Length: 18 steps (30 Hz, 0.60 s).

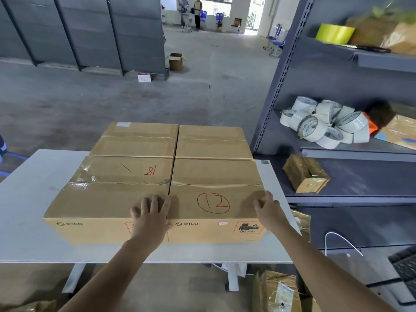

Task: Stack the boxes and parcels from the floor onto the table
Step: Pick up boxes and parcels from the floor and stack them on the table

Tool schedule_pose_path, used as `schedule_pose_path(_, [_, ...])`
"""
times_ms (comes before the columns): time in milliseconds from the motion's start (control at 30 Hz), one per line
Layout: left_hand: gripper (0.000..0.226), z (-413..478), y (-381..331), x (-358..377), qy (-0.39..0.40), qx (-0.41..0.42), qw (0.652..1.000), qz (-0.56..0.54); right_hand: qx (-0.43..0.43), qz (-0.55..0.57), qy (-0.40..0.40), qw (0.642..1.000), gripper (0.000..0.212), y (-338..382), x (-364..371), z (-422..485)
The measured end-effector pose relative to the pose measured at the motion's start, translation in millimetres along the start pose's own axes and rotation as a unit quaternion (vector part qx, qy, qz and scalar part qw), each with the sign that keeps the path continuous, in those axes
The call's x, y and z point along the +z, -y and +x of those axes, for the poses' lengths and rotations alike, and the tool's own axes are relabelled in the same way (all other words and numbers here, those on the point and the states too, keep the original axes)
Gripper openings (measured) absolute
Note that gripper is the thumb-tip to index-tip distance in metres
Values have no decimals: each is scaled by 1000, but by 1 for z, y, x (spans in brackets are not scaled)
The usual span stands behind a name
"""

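Note:
Several brown cardboard boxes stand side by side in two rows on the white table point(27, 199). The front right box point(216, 176) carries a red circled "12". My left hand point(150, 219) lies over the near top edge where this box meets the front left box point(108, 199), fingers spread on top and thumb down the front face. My right hand point(267, 210) grips the front right corner of the "12" box. Two more boxes point(139, 140) point(212, 143) stand behind them.
A grey metal shelf rack point(351, 172) stands right of the table with tape rolls point(324, 122), a small taped parcel point(306, 174) and a yellow tape roll point(334, 33). Parcels point(276, 291) lie on the floor under the table's right end. An open box point(176, 61) stands on the far floor.

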<state>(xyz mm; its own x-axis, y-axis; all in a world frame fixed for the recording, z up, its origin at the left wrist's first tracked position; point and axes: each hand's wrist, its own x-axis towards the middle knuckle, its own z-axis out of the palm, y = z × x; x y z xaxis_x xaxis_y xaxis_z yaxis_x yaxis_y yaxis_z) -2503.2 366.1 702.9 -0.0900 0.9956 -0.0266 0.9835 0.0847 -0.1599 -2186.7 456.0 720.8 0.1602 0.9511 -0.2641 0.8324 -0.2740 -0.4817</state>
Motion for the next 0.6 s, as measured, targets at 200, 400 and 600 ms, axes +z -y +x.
schedule_pose_path(200, [67, -4, -3, 6, -3, 4, 1000, 12, -52, -104, -18, 993, 51, 3, 14, -9])
schedule_pose_path(400, [68, -4, -4, 5, 28, 2, 1000, 4, -29, -237, 3, 971, 58, 12, 11, -9])
schedule_pose_path(600, [62, -6, 16, -7, 26, 42, 995, -85, -39, -271, 4, 962, 58, 31, 10, -37])
